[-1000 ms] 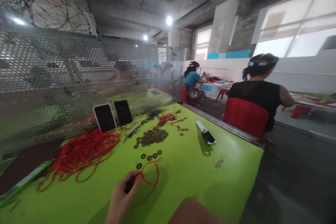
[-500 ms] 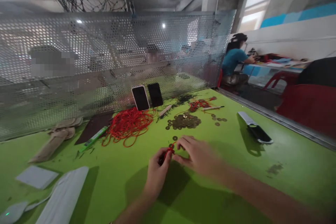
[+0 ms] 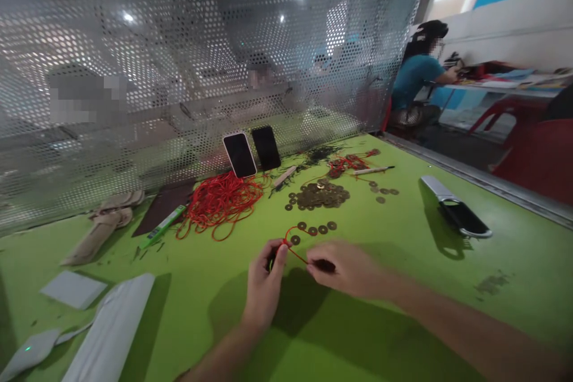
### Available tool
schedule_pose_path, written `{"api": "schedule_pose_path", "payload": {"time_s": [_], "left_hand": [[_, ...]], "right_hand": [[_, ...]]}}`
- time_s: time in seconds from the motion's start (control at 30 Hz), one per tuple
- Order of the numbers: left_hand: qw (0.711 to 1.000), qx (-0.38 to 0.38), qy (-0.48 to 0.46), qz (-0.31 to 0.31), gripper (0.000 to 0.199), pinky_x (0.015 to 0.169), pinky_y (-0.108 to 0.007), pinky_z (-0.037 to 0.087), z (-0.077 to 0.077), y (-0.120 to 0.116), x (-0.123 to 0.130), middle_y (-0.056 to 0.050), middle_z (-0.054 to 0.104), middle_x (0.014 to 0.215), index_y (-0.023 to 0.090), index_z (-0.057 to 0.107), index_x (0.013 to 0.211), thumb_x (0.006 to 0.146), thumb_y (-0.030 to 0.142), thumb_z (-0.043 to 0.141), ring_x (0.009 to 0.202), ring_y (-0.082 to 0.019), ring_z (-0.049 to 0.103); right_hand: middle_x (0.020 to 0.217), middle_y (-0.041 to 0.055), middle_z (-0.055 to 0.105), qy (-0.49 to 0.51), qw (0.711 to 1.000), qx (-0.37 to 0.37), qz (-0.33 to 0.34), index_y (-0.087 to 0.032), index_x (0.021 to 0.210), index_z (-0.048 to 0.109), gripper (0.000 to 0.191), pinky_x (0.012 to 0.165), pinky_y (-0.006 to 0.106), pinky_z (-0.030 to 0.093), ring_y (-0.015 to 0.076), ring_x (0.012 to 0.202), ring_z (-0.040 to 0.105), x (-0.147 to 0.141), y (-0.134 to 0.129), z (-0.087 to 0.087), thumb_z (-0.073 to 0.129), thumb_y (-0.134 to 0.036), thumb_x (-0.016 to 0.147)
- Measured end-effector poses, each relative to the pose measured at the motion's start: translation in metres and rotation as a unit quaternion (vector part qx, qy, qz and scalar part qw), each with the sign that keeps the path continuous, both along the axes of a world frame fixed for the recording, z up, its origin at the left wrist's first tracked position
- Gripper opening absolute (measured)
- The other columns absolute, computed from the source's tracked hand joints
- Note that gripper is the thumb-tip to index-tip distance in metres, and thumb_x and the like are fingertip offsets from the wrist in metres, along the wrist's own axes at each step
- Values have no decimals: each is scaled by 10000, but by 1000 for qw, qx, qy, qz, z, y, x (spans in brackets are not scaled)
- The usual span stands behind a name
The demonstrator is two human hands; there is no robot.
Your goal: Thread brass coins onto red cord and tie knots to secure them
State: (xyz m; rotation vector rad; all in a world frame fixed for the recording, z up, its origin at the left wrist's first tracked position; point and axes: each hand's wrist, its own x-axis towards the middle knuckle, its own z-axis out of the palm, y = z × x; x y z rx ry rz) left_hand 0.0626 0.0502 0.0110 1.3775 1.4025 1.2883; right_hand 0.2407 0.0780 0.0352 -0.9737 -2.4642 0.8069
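Note:
My left hand (image 3: 265,277) pinches a red cord (image 3: 296,254) between thumb and fingertips, where a small red knot shows. My right hand (image 3: 342,268) is closed on the same cord a little to the right, and the stretch between the hands is taut. Another length of the cord curves up from the left fingertips toward several round coins with holes (image 3: 323,230) just beyond the hands. Whether a coin sits inside the left hand is hidden. Farther back lies a pile of similar coins (image 3: 322,196).
A heap of red cord (image 3: 224,203) lies left of the pile, beside a green cutter (image 3: 163,225). Two phones (image 3: 239,155) lean on the perforated metal screen (image 3: 170,101). A black-and-silver device (image 3: 461,215) lies right; a white strip-shaped object (image 3: 110,331) lies left. A co-worker (image 3: 421,77) sits beyond.
My right hand has drawn away from the left, pulling the cord tight between them. Several coins it covered now show. The camera view has tilted down.

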Motion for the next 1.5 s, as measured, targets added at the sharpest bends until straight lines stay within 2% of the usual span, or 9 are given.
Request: {"api": "schedule_pose_path", "payload": {"time_s": [0.2, 0.4, 0.63, 0.77, 0.9, 1.0, 1.13, 1.3, 1.5], "left_hand": [[1000, -10, -13, 3, 265, 584, -208, 411, 0, 0, 2, -9, 577, 697, 162, 624, 894, 811, 400, 542, 663, -132, 522], [999, -20, -22, -30, 252, 664, -234, 460, 1, 2, 1, -45, 644, 811, 169, 644, 900, 762, 375, 601, 777, -170, 584], [999, -16, -30, -24, 232, 701, -236, 462, 1, 2, 1, -22, 634, 744, 180, 652, 909, 784, 364, 587, 807, -169, 594], [998, -20, -30, -47, 232, 694, -243, 462, 4, 0, 1, -35, 654, 778, 178, 660, 908, 777, 356, 592, 811, -176, 596], [994, -27, -47, -99, 237, 694, -258, 468, 4, -5, 3, -58, 672, 898, 183, 656, 935, 759, 335, 612, 809, -182, 598], [990, -40, -53, -128, 233, 690, -258, 467, 4, -7, 4, -44, 673, 890, 187, 649, 932, 754, 334, 619, 779, -171, 597], [988, -37, -77, -127, 207, 731, -252, 457, 3, -6, 4, -42, 670, 884, 177, 644, 897, 749, 322, 629, 830, -172, 593], [986, -43, -104, -122, 219, 740, -247, 450, 3, -3, 4, -48, 672, 935, 176, 636, 932, 757, 308, 632, 846, -172, 591], [978, -46, -144, -145, 200, 716, -226, 435, -1, 0, 2, -30, 668, 893, 191, 648, 933, 757, 286, 646, 820, -154, 580]], "right_hand": [[505, -54, 383, -13, 1000, -11, 22, -160, 560, 393, 260, 482, 232, 192, 65, 470, 293, 6, 2, 4, 459, -189, 810], [515, -45, 405, -27, 998, -46, -14, -162, 580, 417, 259, 464, 239, 182, 66, 457, 300, 7, 6, -6, 445, -223, 831], [518, -48, 388, -15, 997, -56, 55, -162, 569, 439, 238, 478, 238, 208, 73, 479, 306, 11, 8, 2, 446, -177, 807], [643, -1, 545, 25, 995, -100, -7, -157, 722, 573, 207, 502, 232, 291, 97, 540, 426, 10, 9, 2, 470, -291, 843], [993, 51, 618, 165, 961, -200, -94, -213, 1078, 565, 254, 644, 264, 432, 146, 779, 558, 1, 8, -6, 430, -287, 876], [1097, 40, 597, 240, 935, -236, -110, -242, 1117, 558, 287, 761, 286, 457, 150, 902, 566, -5, 7, -12, 496, -232, 837], [976, 46, 640, 265, 926, -258, -71, -191, 991, 638, 205, 818, 305, 449, 160, 909, 582, -7, 7, -12, 541, -246, 819], [884, 47, 646, 275, 919, -273, -73, -157, 902, 648, 226, 763, 299, 446, 168, 834, 581, -5, 9, -10, 625, -340, 772], [811, 8, 586, 337, 866, -362, -76, -164, 841, 603, 257, 712, 262, 410, 129, 754, 529, -12, 10, -17, 662, -391, 736]]}}
